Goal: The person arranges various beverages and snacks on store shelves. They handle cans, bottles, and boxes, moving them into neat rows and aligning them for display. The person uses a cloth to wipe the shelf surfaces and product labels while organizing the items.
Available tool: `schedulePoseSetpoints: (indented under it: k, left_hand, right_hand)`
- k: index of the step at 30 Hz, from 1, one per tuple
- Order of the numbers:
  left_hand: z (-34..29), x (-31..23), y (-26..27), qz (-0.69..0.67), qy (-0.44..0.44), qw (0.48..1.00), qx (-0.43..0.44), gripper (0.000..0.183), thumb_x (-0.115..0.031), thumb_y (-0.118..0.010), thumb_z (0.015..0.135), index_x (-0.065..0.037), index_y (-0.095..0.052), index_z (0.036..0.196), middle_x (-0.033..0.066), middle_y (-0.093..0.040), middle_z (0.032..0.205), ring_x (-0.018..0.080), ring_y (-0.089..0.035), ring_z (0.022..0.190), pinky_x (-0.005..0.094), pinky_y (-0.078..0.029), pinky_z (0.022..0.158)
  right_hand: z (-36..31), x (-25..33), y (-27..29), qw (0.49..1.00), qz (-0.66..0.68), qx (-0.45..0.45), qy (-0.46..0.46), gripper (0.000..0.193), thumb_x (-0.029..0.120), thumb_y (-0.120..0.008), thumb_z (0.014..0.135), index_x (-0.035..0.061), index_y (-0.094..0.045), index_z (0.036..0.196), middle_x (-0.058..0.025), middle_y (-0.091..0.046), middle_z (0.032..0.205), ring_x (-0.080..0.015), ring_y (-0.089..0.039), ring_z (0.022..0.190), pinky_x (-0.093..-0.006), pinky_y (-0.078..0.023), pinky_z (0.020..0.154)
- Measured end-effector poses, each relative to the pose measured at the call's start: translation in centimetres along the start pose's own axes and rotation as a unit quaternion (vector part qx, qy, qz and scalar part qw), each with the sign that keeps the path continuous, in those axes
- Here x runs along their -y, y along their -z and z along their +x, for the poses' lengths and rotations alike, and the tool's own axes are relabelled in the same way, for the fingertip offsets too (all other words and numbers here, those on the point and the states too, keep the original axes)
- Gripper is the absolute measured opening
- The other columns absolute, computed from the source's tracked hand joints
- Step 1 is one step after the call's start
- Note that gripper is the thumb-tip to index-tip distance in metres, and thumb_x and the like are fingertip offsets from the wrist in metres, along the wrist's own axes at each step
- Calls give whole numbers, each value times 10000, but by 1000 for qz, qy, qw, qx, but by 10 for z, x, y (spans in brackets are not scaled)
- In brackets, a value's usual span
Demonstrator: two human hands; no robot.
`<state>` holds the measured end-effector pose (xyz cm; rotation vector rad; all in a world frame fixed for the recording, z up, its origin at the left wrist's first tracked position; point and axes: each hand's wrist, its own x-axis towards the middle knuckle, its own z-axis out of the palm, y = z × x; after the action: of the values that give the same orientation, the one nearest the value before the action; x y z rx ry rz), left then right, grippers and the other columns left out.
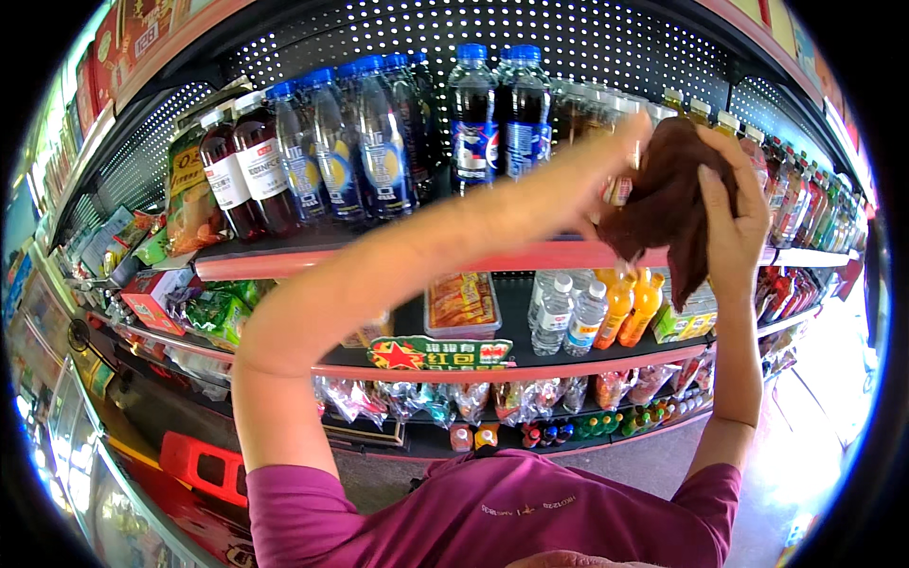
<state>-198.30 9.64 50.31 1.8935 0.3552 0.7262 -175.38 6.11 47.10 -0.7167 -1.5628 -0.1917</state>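
Two hands of mine are raised before the upper shelf [426, 263], and between them is the dark brown cloth [668, 204]. My right hand [743, 216] has this cloth pinched: the thumb lies on the front side and the other fingers go behind its upper right part, so the grip is closed on the fabric. My left hand [589, 187] is at the left edge of the cloth, but it is blurred (I think it touches, yet I cannot tell how far the fingers are closed). The cloth hangs in folds, and its lower tip comes down past the red edge of the upper shelf, in front of the lower one.

To the left of my left hand, on the upper shelf, stand dark bottles with blue caps [473, 114], and further left the dark red bottles with white caps [223, 175]. Below the cloth, to its left, I see orange drink bottles [620, 308] and, just beside them, clear water bottles [554, 317], all upright on the lower shelf [398, 327].
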Motion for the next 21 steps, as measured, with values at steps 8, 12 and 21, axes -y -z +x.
schedulePoseSetpoints:
  k: [8,12,21]
  left_hand:
    - [-73,3,40,-96,60,992,46,1061,-905,-265,932,-71,-369,1581,110,-547,1428,206,-627,1194,367,-544,872]
    - [-124,-29,117,321,51,941,94,768,-699,-450,1034,-53,-606,1418,84,-699,1307,229,-700,1149,405,-553,966]
    - [-153,-90,302,453,-106,842,-272,1024,-814,-270,1002,57,-592,1434,228,-609,1462,309,-490,1454,413,-297,1244]
  right_hand:
    - [-17,43,-105,979,-38,133,151,718,79,-756,859,80,-495,1528,-224,-482,1512,-400,-540,1344,-462,-446,1113]
    - [-8,45,-140,940,135,312,10,528,35,-666,912,38,-590,1434,-169,-690,1184,-299,-681,1121,-398,-518,1006]
    - [97,89,-243,958,-144,4,247,437,41,-606,963,131,-632,1390,-143,-637,1238,-375,-623,1099,-437,-506,969]
